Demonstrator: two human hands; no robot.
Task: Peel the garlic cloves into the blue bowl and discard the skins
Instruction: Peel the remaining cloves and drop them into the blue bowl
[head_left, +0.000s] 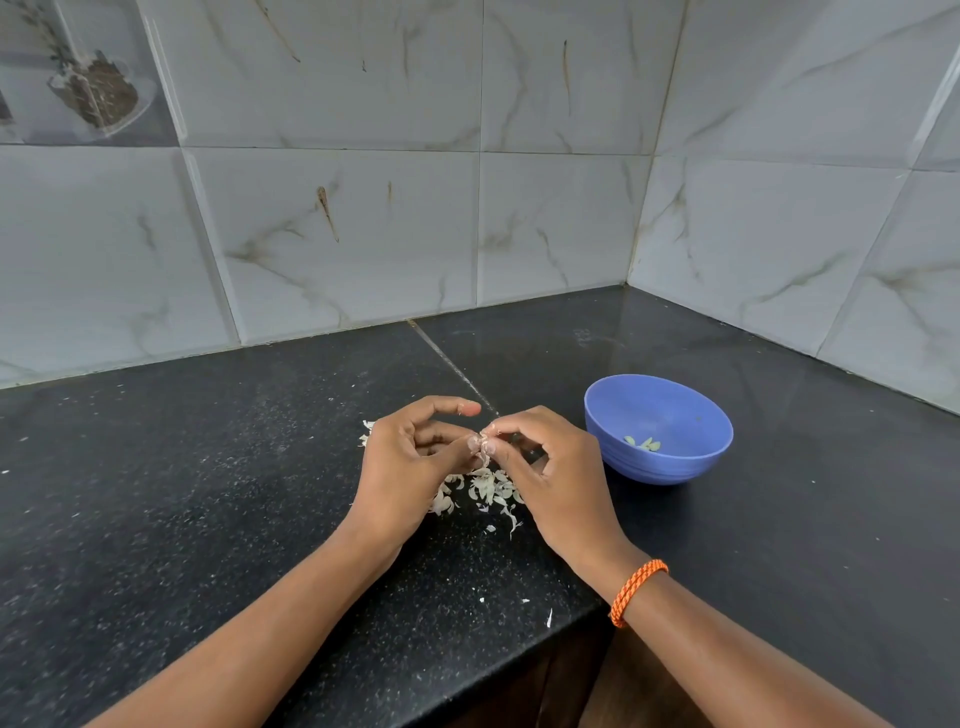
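Observation:
My left hand (410, 462) and my right hand (550, 467) meet above the black counter, both pinching one small garlic clove (484, 445) between their fingertips; a strip of skin hangs from it. Directly beneath lies a heap of pale garlic skins (488, 491). The blue bowl (658, 429) stands on the counter just to the right of my right hand, with a few peeled cloves (643, 443) at its bottom.
The black speckled counter (208, 467) runs into a corner of grey marble-look wall tiles (363, 218). Its front edge (519, 654) steps inward below my right wrist, which wears an orange band (636, 590). Small skin scraps (549, 617) lie near that edge.

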